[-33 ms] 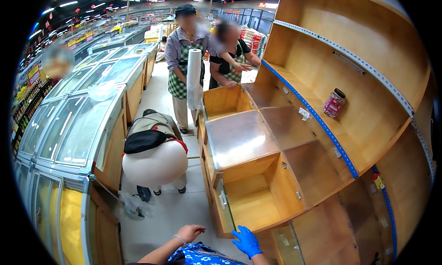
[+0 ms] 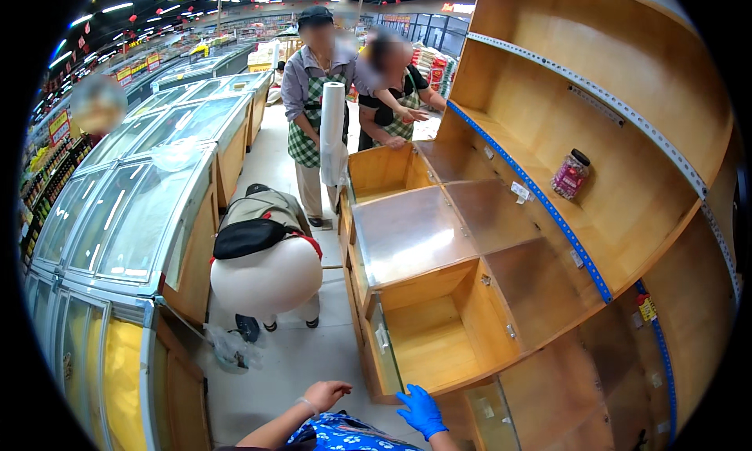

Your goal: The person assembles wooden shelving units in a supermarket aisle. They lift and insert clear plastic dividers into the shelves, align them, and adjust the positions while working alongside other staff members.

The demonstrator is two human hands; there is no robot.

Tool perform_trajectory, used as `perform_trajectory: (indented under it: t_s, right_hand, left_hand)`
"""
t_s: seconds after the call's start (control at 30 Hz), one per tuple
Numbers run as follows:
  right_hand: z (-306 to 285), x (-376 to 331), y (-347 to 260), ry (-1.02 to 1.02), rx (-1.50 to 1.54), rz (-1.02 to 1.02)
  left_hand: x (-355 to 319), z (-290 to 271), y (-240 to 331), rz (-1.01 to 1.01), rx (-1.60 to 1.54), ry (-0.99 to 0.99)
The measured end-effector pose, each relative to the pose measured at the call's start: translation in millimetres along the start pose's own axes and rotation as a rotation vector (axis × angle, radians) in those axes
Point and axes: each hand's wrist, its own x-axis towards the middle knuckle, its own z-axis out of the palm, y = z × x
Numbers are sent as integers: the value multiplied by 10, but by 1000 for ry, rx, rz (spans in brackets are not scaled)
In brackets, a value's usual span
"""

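Note:
My left hand point(image 2: 329, 393), bare with a pale band at the wrist, hovers in front of my blue patterned clothing. Its fingers reach to the right, loosely apart, and hold nothing. In a blue glove, my right hand point(image 2: 421, 412) has its fingers spread and is free of any object. It is nearest to the front corner of a wooden display bin point(image 2: 439, 337), whose inside is bare wood behind a clear front panel. Beyond that bin lies a clear lid point(image 2: 411, 224) over another compartment. A jar with a dark lid point(image 2: 570, 174) stands on the wooden shelf above.
Glass-topped freezers point(image 2: 141, 216) line the left side. A person point(image 2: 266, 271) bends over in the aisle near a crumpled plastic bag point(image 2: 233, 349). Two people in checked aprons point(image 2: 304, 142) stand at the far end of the bins, beside a roll of plastic bags point(image 2: 333, 130).

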Motion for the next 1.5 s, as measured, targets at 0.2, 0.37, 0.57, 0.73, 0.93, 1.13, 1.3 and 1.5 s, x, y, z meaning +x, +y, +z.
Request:
perform_trajectory:
  t_s: [0.2, 0.37, 0.57, 0.73, 0.93, 1.13, 1.3, 1.5]
  right_hand:
    - [257, 9, 67, 137, 86, -23]
    - [44, -143, 5, 184, 92, 95]
    - [762, -548, 216, 152, 100, 342]
    - [609, -1268, 139, 184, 287, 647]
    - [803, -1776, 190, 293, 408, 894]
    - [992, -1824, 156, 437, 445, 920]
    - [1079, -1815, 146, 478, 399, 893]
    - [1102, -1903, 19, 399, 458, 937]
  left_hand:
    - [57, 68, -240, 12, -191, 22]
    - [142, 141, -301, -72, -294, -144]
    - [558, 438, -435, 64, -177, -441]
    - [1029, 941, -77, 133, 43, -626]
    - [1153, 1548, 544, 251, 264, -799]
    - [1136, 1808, 789, 334, 375, -861]
    - [1173, 1840, 815, 370, 435, -881]
    - [1166, 1900, 792, 394, 493, -908]
